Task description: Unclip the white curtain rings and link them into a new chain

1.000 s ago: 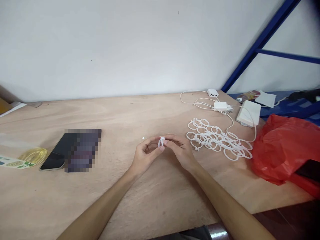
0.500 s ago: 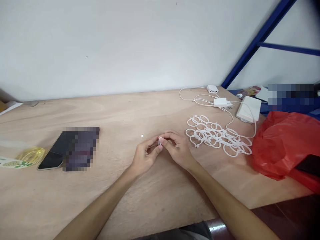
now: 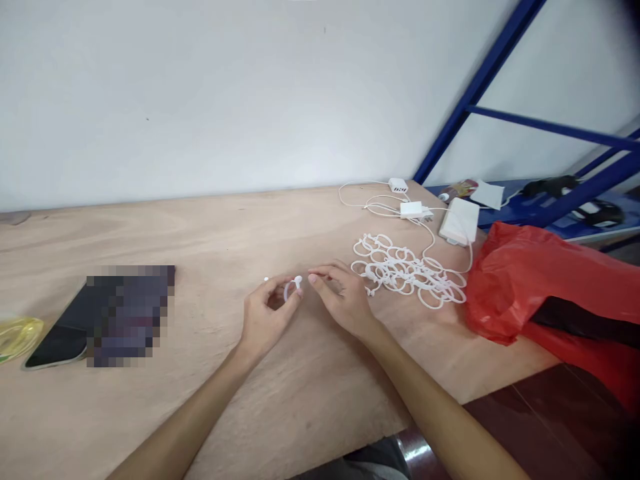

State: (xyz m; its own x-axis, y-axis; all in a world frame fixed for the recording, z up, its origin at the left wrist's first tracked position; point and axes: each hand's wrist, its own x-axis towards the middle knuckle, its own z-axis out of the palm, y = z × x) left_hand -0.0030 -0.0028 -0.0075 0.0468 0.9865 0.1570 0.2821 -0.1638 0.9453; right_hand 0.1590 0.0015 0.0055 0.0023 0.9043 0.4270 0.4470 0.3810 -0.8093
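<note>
My left hand (image 3: 267, 312) pinches a small white plastic ring (image 3: 287, 291) between thumb and fingers. The ring has a rounded knob at its upper right, by the thumb tip. Part of the ring is hidden behind the fingers. Just to the right, my right hand (image 3: 345, 300) hovers with thumb and forefinger stretched toward the knob, their tips close but apart, and I see nothing between them. A tiny white piece (image 3: 266, 279) shows on the table beyond my left fingers. Beside my right hand lies a tangled heap of similar white rings (image 3: 405, 270).
White chargers (image 3: 413, 210) with cables and a white box (image 3: 459, 221) lie at the back right. A red plastic bag (image 3: 505, 280) covers the right edge. At left are a phone (image 3: 63, 333) and a yellow coil (image 3: 20, 337). Blue metal bars (image 3: 470, 87) rise behind.
My hands have parted: the right hand has let go of the white ring, which stays in my left hand with its knob now showing. The view has turned slightly right.
</note>
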